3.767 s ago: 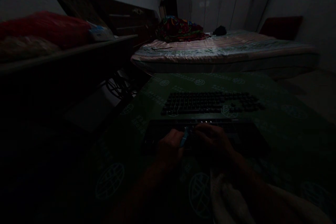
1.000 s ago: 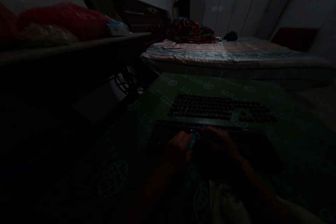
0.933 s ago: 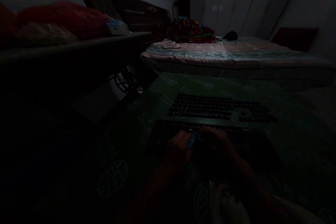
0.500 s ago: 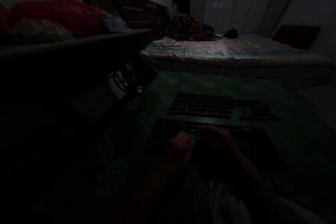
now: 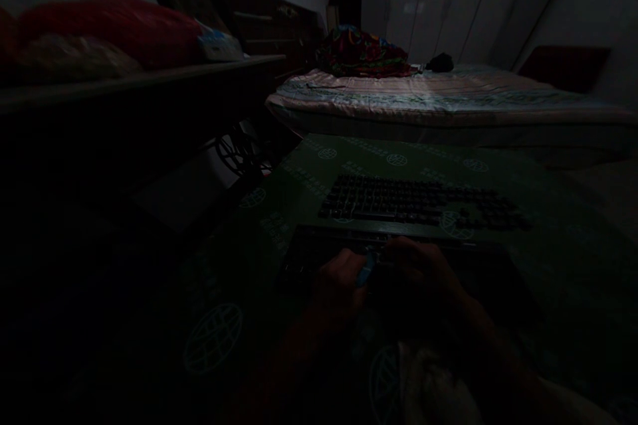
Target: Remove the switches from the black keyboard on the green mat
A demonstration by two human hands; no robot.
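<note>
The light is very dim. A black keyboard base [image 5: 478, 272] lies on the green board [image 5: 279, 172], with both of my hands over its middle. My left hand [image 5: 339, 279] is closed around a small blue object [image 5: 366, 270], whose kind I cannot make out. Close beside it, my right hand [image 5: 416, 259] has its fingers curled together at the keyboard; whatever they grip is hidden in shadow. Beyond the base, rows of black keycaps [image 5: 383, 199] are laid out in keyboard order on the green surface.
Pale cloth [image 5: 433, 385] lies at the near edge, below my right forearm. A bed [image 5: 448, 99] with a dark red patterned blanket [image 5: 363, 53] stands behind the board. On the left, a shelf [image 5: 169, 76] holds a red bag [image 5: 114, 26].
Hardly anything differs. Both hands stay at the middle of the keyboard base, with the blue object still in the left one and shifted very slightly.
</note>
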